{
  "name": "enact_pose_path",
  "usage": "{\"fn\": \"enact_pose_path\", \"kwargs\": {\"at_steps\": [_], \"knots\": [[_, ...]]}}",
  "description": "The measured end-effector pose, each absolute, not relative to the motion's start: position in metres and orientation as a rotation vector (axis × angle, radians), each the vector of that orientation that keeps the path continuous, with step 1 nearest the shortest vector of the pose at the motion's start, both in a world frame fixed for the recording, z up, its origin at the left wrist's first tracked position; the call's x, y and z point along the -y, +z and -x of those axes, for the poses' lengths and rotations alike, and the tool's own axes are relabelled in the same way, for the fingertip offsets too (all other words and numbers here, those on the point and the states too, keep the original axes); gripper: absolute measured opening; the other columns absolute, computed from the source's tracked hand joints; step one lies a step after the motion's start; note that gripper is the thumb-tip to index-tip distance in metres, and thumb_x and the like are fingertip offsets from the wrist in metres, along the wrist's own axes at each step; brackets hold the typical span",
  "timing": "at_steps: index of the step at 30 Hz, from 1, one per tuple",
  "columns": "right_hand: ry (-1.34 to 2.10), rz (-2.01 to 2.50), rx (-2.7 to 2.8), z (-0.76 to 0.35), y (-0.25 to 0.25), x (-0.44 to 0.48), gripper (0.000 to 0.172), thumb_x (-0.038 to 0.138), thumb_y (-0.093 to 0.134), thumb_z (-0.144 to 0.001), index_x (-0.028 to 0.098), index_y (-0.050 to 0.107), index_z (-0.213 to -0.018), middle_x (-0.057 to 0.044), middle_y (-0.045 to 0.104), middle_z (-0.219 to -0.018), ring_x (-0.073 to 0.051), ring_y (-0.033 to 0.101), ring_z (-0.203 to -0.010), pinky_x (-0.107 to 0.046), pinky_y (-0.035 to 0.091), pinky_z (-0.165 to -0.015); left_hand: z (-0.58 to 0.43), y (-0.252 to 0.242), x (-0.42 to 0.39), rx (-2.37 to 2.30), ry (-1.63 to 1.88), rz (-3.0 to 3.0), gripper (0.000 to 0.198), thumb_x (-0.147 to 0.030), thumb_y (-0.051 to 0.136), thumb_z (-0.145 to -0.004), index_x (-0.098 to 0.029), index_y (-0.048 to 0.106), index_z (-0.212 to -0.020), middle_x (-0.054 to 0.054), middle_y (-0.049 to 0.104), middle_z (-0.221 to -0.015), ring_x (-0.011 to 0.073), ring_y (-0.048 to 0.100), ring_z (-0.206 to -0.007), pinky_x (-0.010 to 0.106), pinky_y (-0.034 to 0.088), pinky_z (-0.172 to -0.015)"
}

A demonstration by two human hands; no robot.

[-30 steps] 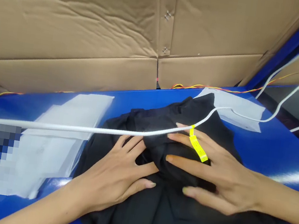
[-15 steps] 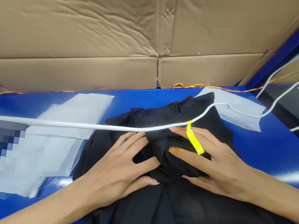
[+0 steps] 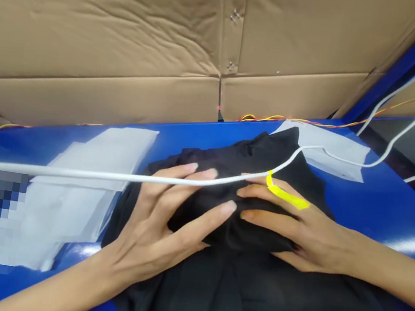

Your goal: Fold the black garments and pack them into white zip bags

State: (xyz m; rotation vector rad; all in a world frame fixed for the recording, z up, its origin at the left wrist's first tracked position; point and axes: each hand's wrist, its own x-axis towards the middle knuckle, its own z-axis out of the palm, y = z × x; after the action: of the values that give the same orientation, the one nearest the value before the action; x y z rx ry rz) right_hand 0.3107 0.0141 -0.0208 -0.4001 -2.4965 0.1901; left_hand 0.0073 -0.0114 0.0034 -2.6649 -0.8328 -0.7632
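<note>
A bunched black cloth garment lies across the blue table and hangs over its near edge. My left hand rests over its left part, fingers spread and stretched forward. My right hand lies on the right part, fingers apart and pointing left toward the other hand. Across both hands' fingers runs a white cable, above the cloth. From it hangs a yellow tag, touching the back of my right hand. Folds of the cloth under the palms are hidden.
White plastic sheets lie on the blue table at the left, and another white sheet sits behind the garment. A brown cardboard panel stands at the back. Twisted red and yellow wires run along its foot.
My left hand has lifted and opened wider, its fingers now stretched up toward the cable. My right hand has shifted slightly right. The yellow tag has swung rightward onto it.
</note>
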Motion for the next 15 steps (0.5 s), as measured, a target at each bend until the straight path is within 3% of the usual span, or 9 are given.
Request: {"fn": "enact_pose_path", "kwargs": {"at_steps": [3, 5, 10, 15], "knots": [[0.021, 0.500, 2.471, -0.3076, -0.0229, -0.0082, 0.054, 0.042, 0.070, -0.100, 0.014, 0.058, -0.145, -0.022, 0.058, -0.152, -0.037, 0.048, -0.144, -0.059, 0.049, -0.116, -0.0101, 0.0046, 0.0071, 0.841, -0.592, 2.766, 0.055, -0.036, 0.056, -0.109, -0.012, 0.045, -0.158, 0.020, 0.059, -0.155, 0.0369, 0.040, -0.157, 0.058, 0.039, -0.127], [-0.103, 0.537, 2.423, -0.3067, -0.0238, -0.0051, 0.052, 0.047, 0.073, -0.098, 0.013, 0.064, -0.137, -0.022, 0.064, -0.147, -0.037, 0.055, -0.135, -0.057, 0.056, -0.108, -0.0119, 0.0056, 0.0059, 0.867, -0.553, 2.758, 0.053, -0.040, 0.052, -0.111, -0.011, 0.047, -0.155, 0.018, 0.066, -0.148, 0.0346, 0.050, -0.150, 0.052, 0.044, -0.123], [-0.292, 0.521, 2.354, -0.3083, -0.0195, -0.0033, 0.032, 0.026, 0.068, -0.102, 0.011, 0.070, -0.130, -0.018, 0.075, -0.133, -0.032, 0.064, -0.124, -0.049, 0.061, -0.101, -0.0139, 0.0073, 0.0103, 0.912, -0.569, 2.633, 0.041, -0.040, 0.056, -0.110, -0.018, 0.059, -0.144, 0.012, 0.077, -0.132, 0.0328, 0.068, -0.126, 0.047, 0.052, -0.106], [-0.362, 0.507, 2.334, -0.3057, -0.0171, -0.0043, 0.036, 0.024, 0.079, -0.094, 0.019, 0.071, -0.129, -0.015, 0.076, -0.132, -0.032, 0.069, -0.124, -0.051, 0.062, -0.104, -0.0162, 0.0057, 0.0123, 0.944, -0.599, 2.559, 0.045, -0.040, 0.063, -0.106, -0.018, 0.059, -0.145, 0.012, 0.079, -0.123, 0.0347, 0.069, -0.116, 0.048, 0.054, -0.102]]}}
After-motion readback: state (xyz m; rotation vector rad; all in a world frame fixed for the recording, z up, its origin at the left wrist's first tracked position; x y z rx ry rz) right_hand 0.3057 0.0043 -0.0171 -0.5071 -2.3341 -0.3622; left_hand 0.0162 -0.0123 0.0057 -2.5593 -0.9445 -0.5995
